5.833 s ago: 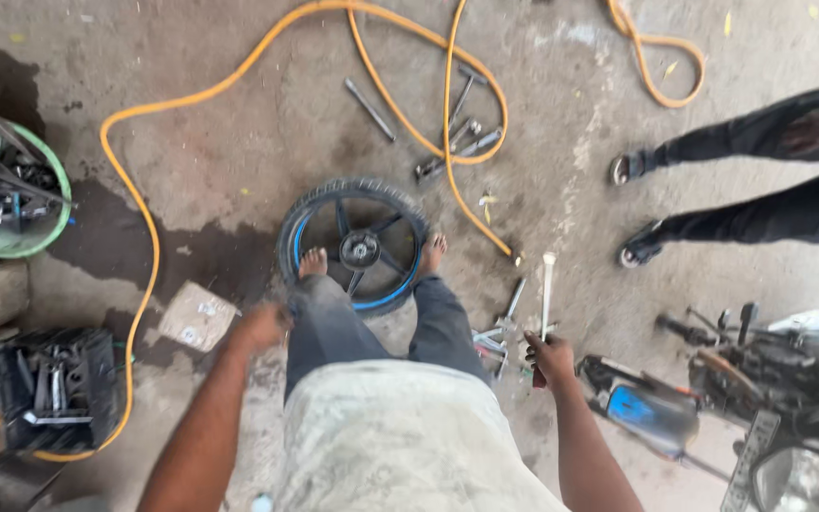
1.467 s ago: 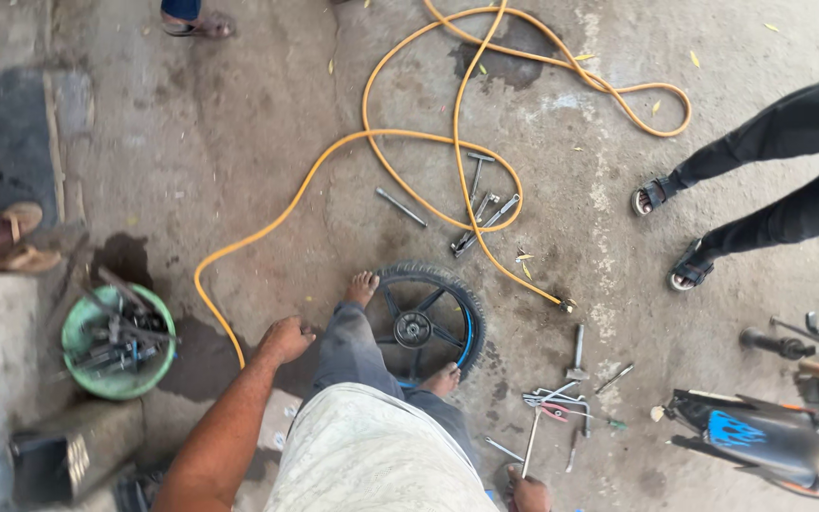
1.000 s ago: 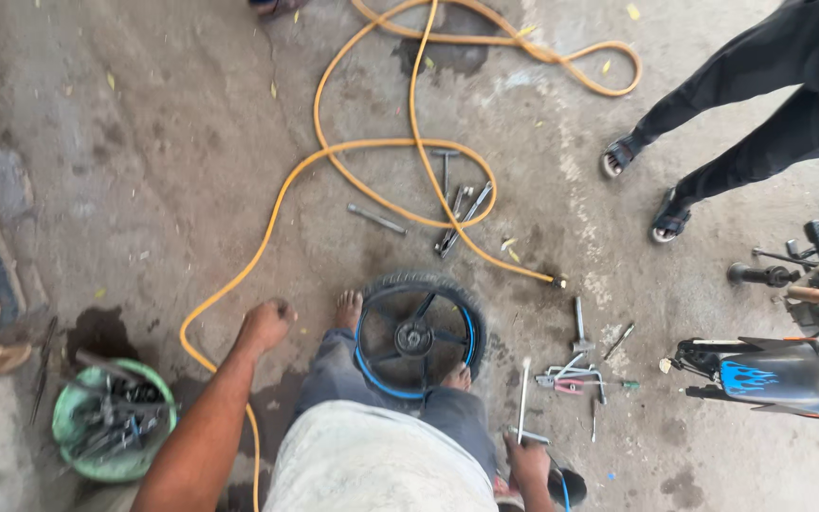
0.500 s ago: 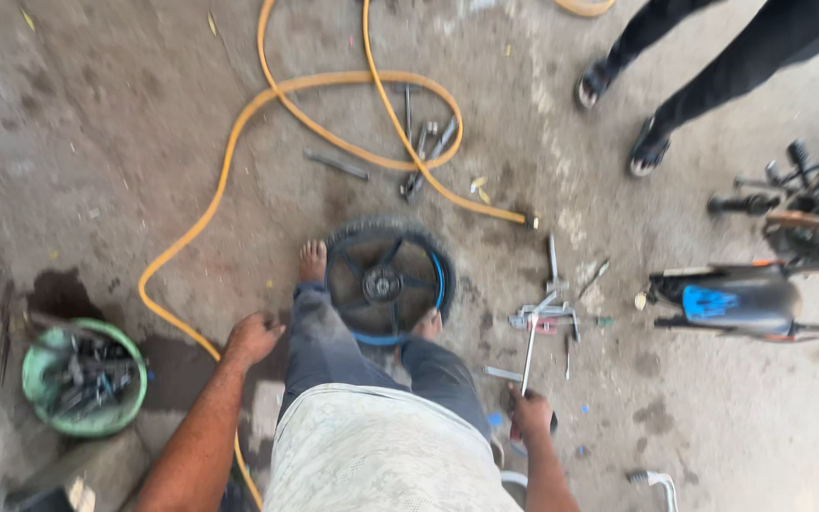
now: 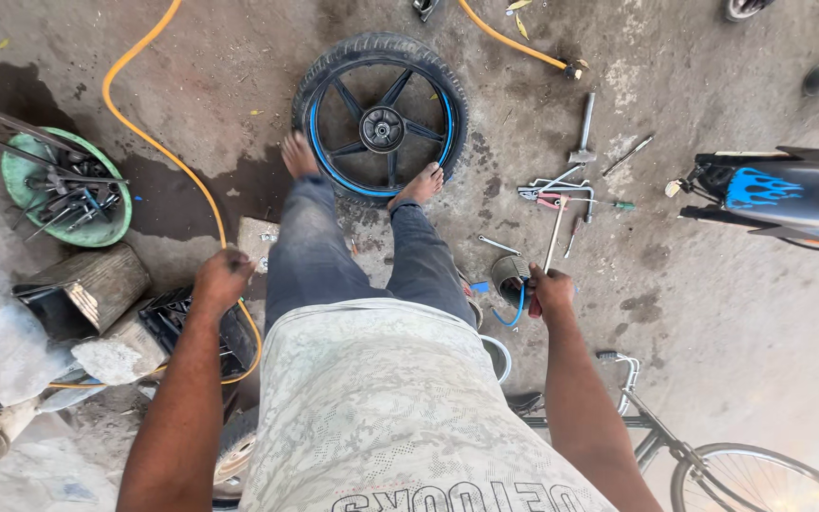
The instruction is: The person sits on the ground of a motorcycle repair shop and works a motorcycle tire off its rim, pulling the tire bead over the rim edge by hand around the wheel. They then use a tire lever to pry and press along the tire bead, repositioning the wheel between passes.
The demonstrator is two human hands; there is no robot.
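A black motorcycle wheel (image 5: pixel 381 114) with a blue-striped rim and its tyre lies flat on the concrete. I stand at its near edge, with my bare left foot (image 5: pixel 298 155) and right foot (image 5: pixel 420 184) on the tyre. My right hand (image 5: pixel 550 290) hangs at my side, shut on a long thin metal bar (image 5: pixel 555 230) that points toward the loose tools. My left hand (image 5: pixel 223 278) hangs by my left thigh with its fingers curled and nothing in it, above a black crate (image 5: pixel 187 318).
A green basin of tools (image 5: pixel 97 223) and a wooden block (image 5: pixel 97 284) sit at the left. A yellow hose (image 5: pixel 158 156) curves past them. A hammer (image 5: pixel 582 133) and pliers (image 5: pixel 552 197) lie right of the wheel. A black motorcycle panel with blue flames (image 5: pixel 789 194) and a bicycle (image 5: pixel 713 465) stand at the right.
The view has swung and come closer, so the wheel now fills the upper middle. The other person's legs have left the frame. My right hand keeps hold of the metal bar.
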